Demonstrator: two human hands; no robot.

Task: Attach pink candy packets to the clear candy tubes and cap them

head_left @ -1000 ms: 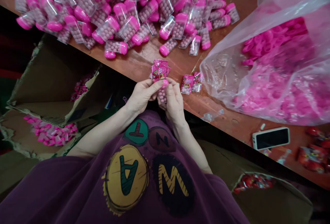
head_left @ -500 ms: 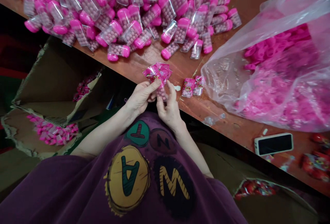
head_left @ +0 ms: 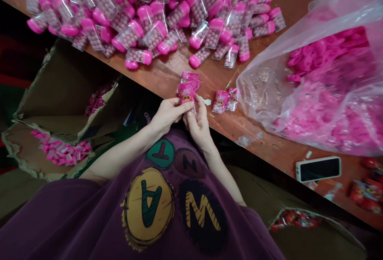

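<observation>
My left hand (head_left: 168, 115) and my right hand (head_left: 197, 123) meet at the table's near edge. Between their closed fingertips is a pink printed wrapper (head_left: 186, 93), pinched at its lower end from both sides. The small candy box in this wrapper is mostly hidden by the print and my fingers. Just behind it are more pink printed wrappers (head_left: 191, 78). Right of my hands, two wrapped candy boxes (head_left: 220, 102) lie side by side on the table.
A heap of clear candy boxes with pink caps (head_left: 155, 34) covers the table's far side. To the right are a plastic bag (head_left: 257, 92) of pink pieces, a phone (head_left: 318, 169) and red packets (head_left: 366, 194). Cardboard boxes (head_left: 60, 118) stand below the table.
The pink candies showed between my fingers before; now the printed wrapper faces up there and covers them. My left hand's fingers have shifted slightly down. The wrappers behind look less fanned out.
</observation>
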